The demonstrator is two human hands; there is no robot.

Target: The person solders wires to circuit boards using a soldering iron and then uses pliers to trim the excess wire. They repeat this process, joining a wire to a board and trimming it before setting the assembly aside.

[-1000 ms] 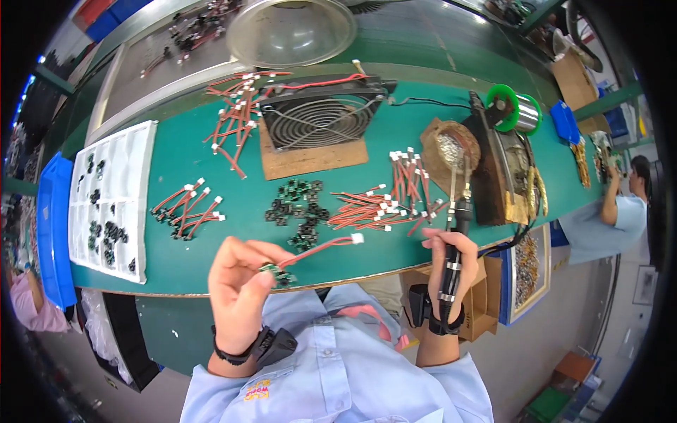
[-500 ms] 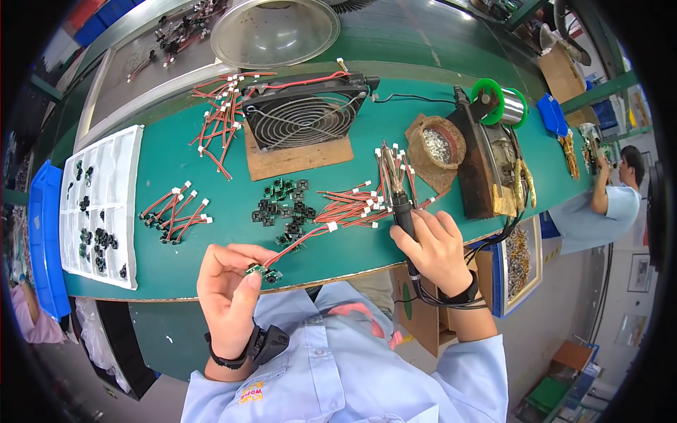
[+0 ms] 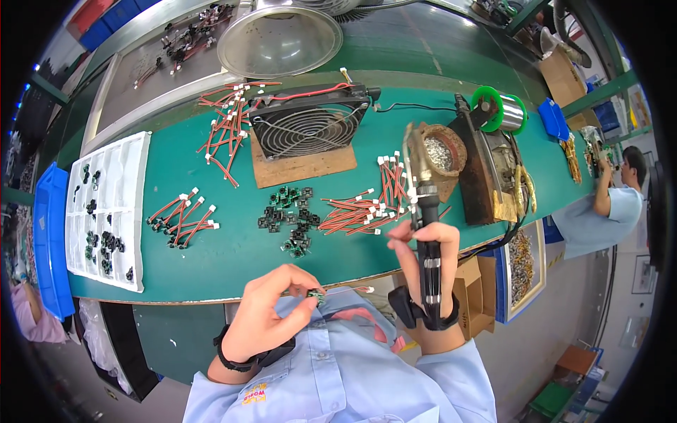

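Green matting covers the bench [image 3: 211, 247], which curves from the far left to the right edge of the view. At the far left a blue bin [image 3: 49, 240] sits beside a white compartment tray [image 3: 106, 211] holding small black parts. Right of the tray lies a small bundle of red wires [image 3: 182, 218] with white connectors, and farther back another loose bundle of red leads [image 3: 226, 127]. A black cooling fan [image 3: 307, 127] stands on a brown cardboard sheet [image 3: 300, 166], with a round metal lamp shade [image 3: 278, 39] behind it. Near the middle lies a cluster of small black components [image 3: 289, 218], then a larger spread of red connector wires [image 3: 367, 204].

At the near edge the left hand [image 3: 264, 317] pinches a small green component with a thin wire [image 3: 317, 295] between thumb and fingertips, just off the bench over the person's lap. The right hand [image 3: 423, 250] is clenched around a soldering iron [image 3: 423, 211], tip pointing away toward a tip-cleaner pot [image 3: 441, 148]. Farther right stand a green solder spool [image 3: 497, 109] and another person in a light blue shirt [image 3: 599, 211].
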